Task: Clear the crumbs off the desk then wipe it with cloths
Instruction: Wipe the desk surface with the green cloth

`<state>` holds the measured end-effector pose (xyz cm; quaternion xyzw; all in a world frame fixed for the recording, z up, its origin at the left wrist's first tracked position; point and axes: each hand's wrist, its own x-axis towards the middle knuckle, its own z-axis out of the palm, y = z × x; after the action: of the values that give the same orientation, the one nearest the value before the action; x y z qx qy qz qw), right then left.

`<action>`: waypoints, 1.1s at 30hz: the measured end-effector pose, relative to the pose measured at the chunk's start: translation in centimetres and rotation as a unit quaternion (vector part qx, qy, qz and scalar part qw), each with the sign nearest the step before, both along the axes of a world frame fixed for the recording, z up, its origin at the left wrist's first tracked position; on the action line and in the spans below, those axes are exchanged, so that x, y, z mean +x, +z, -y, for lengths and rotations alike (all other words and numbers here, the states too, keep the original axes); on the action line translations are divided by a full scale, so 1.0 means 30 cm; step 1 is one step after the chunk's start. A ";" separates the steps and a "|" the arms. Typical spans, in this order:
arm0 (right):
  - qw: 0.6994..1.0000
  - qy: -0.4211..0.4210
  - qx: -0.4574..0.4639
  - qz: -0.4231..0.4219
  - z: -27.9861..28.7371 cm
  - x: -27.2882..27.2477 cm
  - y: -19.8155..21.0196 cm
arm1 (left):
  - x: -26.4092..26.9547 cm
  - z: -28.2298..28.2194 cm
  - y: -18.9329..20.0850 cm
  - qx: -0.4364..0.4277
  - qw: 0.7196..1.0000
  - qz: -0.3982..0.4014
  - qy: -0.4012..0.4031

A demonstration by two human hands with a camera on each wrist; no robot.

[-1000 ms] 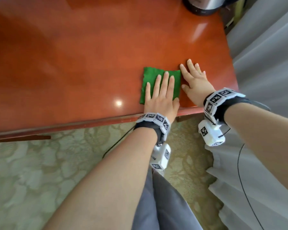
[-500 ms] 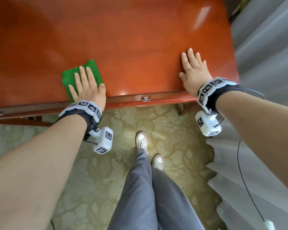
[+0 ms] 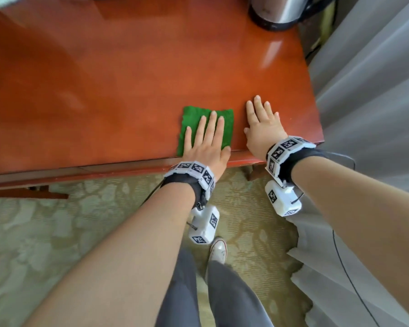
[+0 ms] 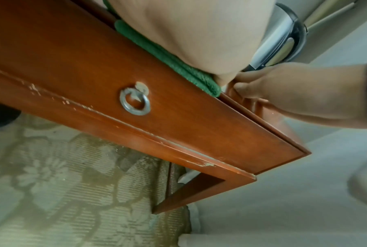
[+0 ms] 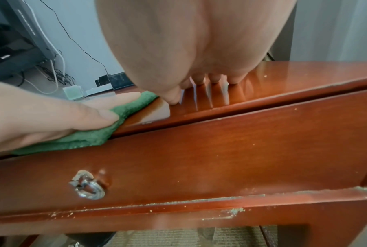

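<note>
A folded green cloth (image 3: 194, 119) lies near the front edge of the glossy red-brown desk (image 3: 128, 79). My left hand (image 3: 207, 140) presses flat on the cloth with straight fingers. The cloth's folded edge (image 4: 178, 66) shows under that palm in the left wrist view, and beneath the left thumb (image 5: 106, 117) the cloth (image 5: 89, 138) shows in the right wrist view. My right hand (image 3: 261, 123) rests flat on bare wood just right of the cloth, fingers spread and holding nothing. I can make out no crumbs on the top.
A steel electric kettle (image 3: 279, 10) stands at the desk's far right corner. Grey curtains (image 3: 376, 102) hang right of the desk. A drawer front with a ring pull (image 4: 136, 102) sits below the front edge. Patterned carpet (image 3: 57, 232) and my shoes are beneath.
My left hand slid the cloth left along the front edge, then back right, so it is beside my right hand again. The right hand stayed planted on the desk.
</note>
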<state>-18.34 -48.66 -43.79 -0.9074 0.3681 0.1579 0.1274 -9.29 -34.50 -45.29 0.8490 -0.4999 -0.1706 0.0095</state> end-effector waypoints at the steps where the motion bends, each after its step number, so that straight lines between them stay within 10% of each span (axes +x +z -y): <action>1: 1.000 -0.007 0.000 0.007 -0.010 -0.002 -0.003 | 0.029 -0.011 0.000 0.000 1.000 0.003 -0.022; 28: 0.989 -0.141 0.020 0.030 -0.301 0.116 0.020 | 0.635 -0.122 0.010 0.027 0.997 -0.025 0.065; 33: 0.996 -0.007 0.062 0.069 -0.378 0.321 0.041 | 0.826 -0.107 0.014 0.024 0.997 -0.019 0.073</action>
<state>-8.72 -37.32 -42.55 -0.9039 0.3542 0.1169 0.2093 15.48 -31.28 -44.89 0.8797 -0.4323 -0.1979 0.0107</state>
